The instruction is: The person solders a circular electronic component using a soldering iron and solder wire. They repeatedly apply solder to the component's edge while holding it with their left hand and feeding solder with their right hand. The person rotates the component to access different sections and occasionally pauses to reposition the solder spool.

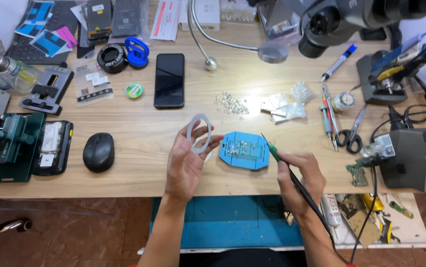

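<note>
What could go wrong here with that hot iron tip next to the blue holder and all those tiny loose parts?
The soldering iron in the right hand has its tip beside the blue holder; a slip could scorch it or scatter the small parts on it. Its cable trails off the table edge and could snag. The left hand holds the tape ring up loosely and might drop it.

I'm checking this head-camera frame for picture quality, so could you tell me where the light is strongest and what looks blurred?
Head view: light is strongest on the table under the gooseneck lamp; the left hand, the right hand and the blue holder are sharp; the dark microscope at the top edge is blurred; the table edges bow slightly.
</note>
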